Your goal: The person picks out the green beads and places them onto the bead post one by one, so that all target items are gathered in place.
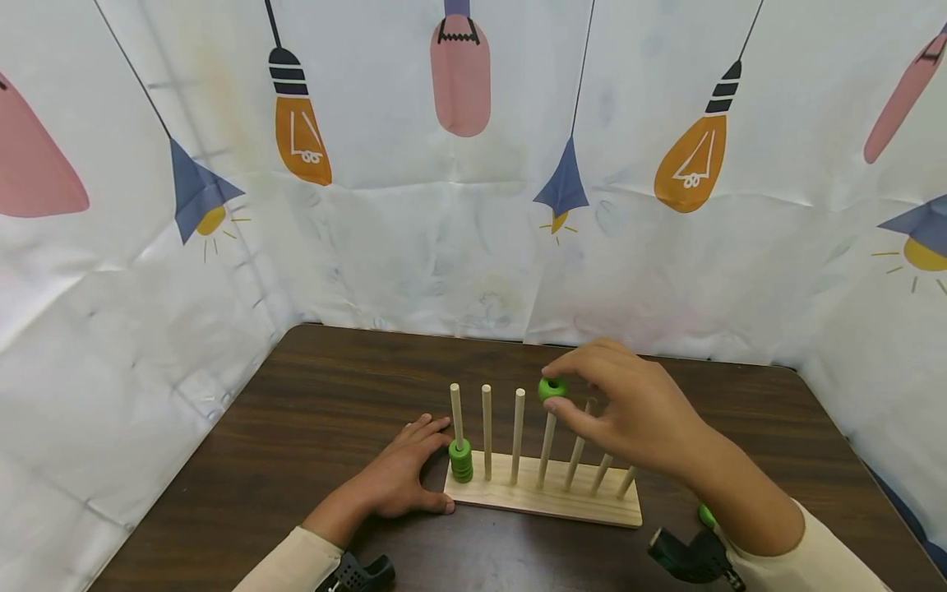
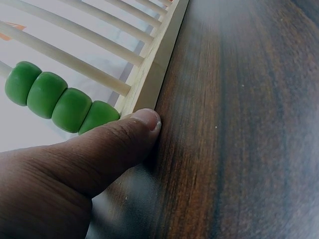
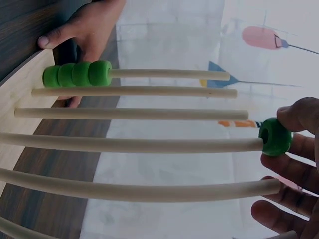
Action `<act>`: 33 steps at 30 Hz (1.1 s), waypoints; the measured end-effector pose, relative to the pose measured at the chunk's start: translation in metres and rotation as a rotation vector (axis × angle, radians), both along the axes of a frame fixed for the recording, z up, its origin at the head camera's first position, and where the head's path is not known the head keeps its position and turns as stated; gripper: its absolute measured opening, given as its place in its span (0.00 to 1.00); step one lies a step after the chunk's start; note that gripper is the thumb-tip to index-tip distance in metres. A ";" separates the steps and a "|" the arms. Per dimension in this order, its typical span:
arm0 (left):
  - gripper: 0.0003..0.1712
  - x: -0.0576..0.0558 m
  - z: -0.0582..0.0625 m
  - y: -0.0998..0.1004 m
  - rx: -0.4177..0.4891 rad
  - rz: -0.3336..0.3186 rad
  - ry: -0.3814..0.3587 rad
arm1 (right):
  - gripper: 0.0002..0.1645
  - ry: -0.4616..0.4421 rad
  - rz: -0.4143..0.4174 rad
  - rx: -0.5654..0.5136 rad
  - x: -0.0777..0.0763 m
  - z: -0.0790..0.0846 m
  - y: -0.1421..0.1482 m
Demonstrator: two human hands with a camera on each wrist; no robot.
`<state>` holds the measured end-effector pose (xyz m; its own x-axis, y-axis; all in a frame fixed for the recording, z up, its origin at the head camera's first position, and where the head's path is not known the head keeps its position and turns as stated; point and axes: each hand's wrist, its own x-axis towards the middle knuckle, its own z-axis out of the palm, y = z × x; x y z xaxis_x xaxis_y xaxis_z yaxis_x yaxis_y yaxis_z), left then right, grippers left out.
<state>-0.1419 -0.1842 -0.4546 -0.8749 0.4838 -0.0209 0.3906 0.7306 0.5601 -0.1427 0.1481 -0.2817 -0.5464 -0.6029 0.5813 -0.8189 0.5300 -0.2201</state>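
Note:
A wooden base [image 1: 543,504] with several upright pegs stands in front of me on the table. My right hand [image 1: 629,403] pinches a green bead [image 3: 282,138] between thumb and fingers, at the tip of the fourth peg from the left [image 1: 547,450]. In the right wrist view the bead's hole faces that tip. Several green beads [image 1: 461,463] are stacked at the bottom of the leftmost peg. My left hand [image 1: 403,473] lies at the base's left end, fingers stretched on the table. Its thumb [image 2: 134,129] touches the base's front corner.
Another green object [image 1: 706,516] lies on the dark wood-grain table [image 1: 244,477], partly hidden by my right forearm. A white sheet printed with lamps [image 1: 385,247] hangs behind the table and along its sides. Black camera mounts [image 1: 684,555] sit on both wrists.

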 end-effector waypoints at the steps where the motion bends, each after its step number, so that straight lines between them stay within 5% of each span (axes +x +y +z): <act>1: 0.48 0.000 0.000 0.000 0.000 0.001 0.000 | 0.19 -0.002 -0.002 0.001 0.000 0.000 -0.001; 33: 0.47 0.000 0.000 0.000 0.008 -0.001 0.004 | 0.15 -0.085 -0.007 0.032 -0.002 0.003 -0.034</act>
<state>-0.1424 -0.1837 -0.4543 -0.8743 0.4852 -0.0140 0.3937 0.7257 0.5642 -0.1450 0.1143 -0.2787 -0.5971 -0.6165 0.5132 -0.7944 0.5433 -0.2715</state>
